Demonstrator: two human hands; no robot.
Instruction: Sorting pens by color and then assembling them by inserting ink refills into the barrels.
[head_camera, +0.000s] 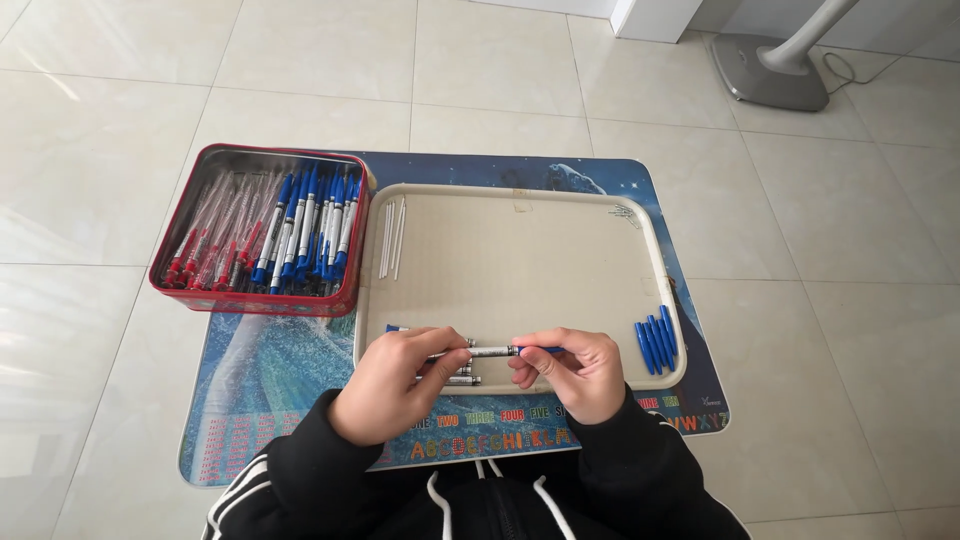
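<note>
Nearest, the left hand (395, 385) and the right hand (572, 372) both pinched a slim white-barrelled pen with a blue end (500, 351), fingers closed on it from either side, level over the near edge of a beige plastic tray (520, 200). Just beneath lay a few loose silver pen parts (462, 379). To the right, blue pen caps (656, 343) rested against the tray's rim. Farther off, thin white refills (392, 238) lay at the tray's left edge. Beyond, a red metal tin (262, 300) held red and blue pens (305, 230). All sat on a blue printed mat (265, 370) on the floor.
</note>
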